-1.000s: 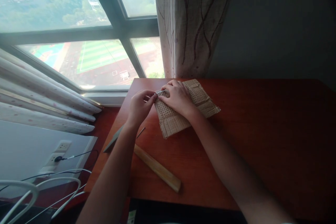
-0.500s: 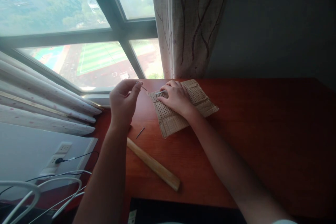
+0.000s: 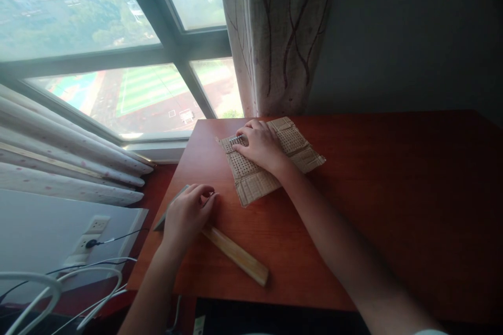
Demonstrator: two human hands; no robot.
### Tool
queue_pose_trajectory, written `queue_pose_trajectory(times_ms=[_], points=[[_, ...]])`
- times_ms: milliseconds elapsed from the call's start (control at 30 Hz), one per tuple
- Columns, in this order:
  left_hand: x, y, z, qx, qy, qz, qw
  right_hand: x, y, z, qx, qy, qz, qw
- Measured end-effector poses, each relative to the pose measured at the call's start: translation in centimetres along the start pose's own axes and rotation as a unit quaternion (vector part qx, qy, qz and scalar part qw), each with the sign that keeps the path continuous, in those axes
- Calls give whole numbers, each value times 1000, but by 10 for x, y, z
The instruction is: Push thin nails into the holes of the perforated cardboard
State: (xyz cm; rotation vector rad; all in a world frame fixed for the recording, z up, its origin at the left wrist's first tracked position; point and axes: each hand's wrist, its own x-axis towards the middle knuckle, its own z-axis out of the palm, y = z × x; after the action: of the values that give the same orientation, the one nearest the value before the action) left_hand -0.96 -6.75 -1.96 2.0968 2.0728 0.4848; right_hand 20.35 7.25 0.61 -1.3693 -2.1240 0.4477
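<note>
My left hand (image 3: 188, 217) is low over the left side of the table, thumb and fingers pinched around a thin metal nail (image 3: 209, 198). Beneath and beside it lies a hammer, its wooden handle (image 3: 238, 256) pointing toward me and its grey head (image 3: 160, 224) partly covered by the hand. My right hand (image 3: 261, 144) presses on a creased piece of cardboard (image 3: 255, 192) with rows of small holes. Its thumb and forefinger curve around a short row of shiny metal pieces (image 3: 237, 140) at the cardboard's left end; their lower parts are hidden.
The reddish-brown wooden table (image 3: 377, 193) stretches to the right. A window (image 3: 157, 94) and a patterned curtain (image 3: 281, 36) stand behind it. At lower left are a wall socket (image 3: 88, 235) and white cables (image 3: 98, 272), beyond the table's left edge.
My left hand has come down and toward me, from beside the cardboard's left corner to the nail lying by the hammer. My right hand stays on the cardboard.
</note>
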Motion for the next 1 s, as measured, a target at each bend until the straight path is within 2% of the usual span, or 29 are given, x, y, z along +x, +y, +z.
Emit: queue_pose_trajectory(times_ms=[133,233,300,400,500,733,800,933,1000], points=[[16,7,-8,-36,84,20,996,0,0,1,-3,4,-1,1000],[39,19,-14,-77,150,39,985,0,1,2,-4,10,-4,1000],[56,29,-15,-114,171,47,978,0,2,3,-3,12,-6,1000],[79,41,-12,-143,168,61,973,-1,2,3,-4,15,-10,1000],[96,48,-8,-148,136,87,976,-1,2,3,-5,16,-10,1000],[113,49,-2,-137,117,87,980,-1,2,2,-7,18,-13,1000],[118,51,-5,-169,154,81,970,-1,2,2,-8,19,-14,1000],[122,61,-29,-260,293,41,919,-1,3,3,-9,16,-12,1000],[116,67,-44,-287,298,57,909,0,3,3,-9,13,-10,1000]])
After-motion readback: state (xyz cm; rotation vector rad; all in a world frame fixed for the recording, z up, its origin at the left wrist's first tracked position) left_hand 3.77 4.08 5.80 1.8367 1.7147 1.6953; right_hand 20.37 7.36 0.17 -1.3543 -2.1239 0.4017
